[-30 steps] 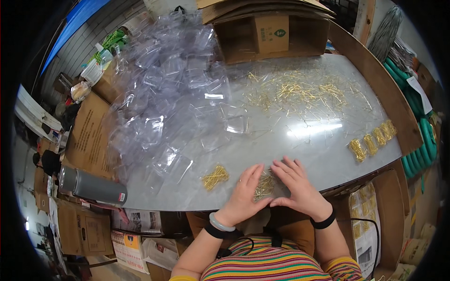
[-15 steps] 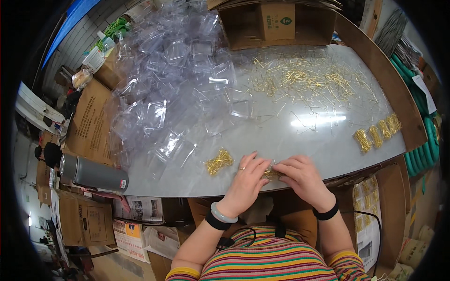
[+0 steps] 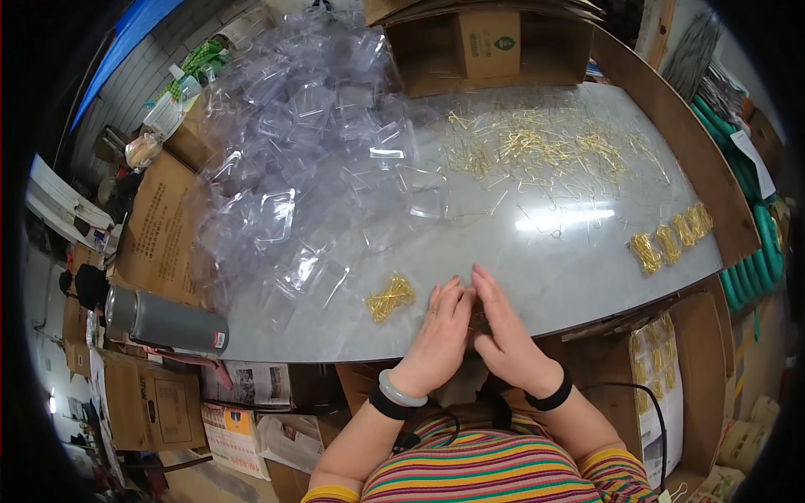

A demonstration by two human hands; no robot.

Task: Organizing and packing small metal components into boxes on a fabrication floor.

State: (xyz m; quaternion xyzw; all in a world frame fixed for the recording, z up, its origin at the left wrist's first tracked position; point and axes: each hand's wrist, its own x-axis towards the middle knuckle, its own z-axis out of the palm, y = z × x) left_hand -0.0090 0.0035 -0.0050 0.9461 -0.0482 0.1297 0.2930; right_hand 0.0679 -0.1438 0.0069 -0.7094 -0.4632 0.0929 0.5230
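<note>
My left hand (image 3: 436,331) and my right hand (image 3: 505,334) lie side by side at the near edge of the grey table (image 3: 545,277), fingers straight and palms turned toward each other. They press a small bundle of gold wire hooks between them, and it is almost wholly hidden. A finished bundle of gold hooks (image 3: 390,298) lies just left of my left hand. Loose gold hooks (image 3: 537,147) are scattered over the far part of the table. A heap of clear plastic boxes (image 3: 310,159) covers the left half.
Several more gold bundles (image 3: 671,243) sit in a row at the table's right edge. A grey flask (image 3: 163,323) lies at the near left corner. An open cardboard box (image 3: 490,42) stands at the back. Cartons and papers crowd the floor.
My hands have drawn together from lying flat over the hooks to standing edge-on around them. The view has tipped slightly toward the table.
</note>
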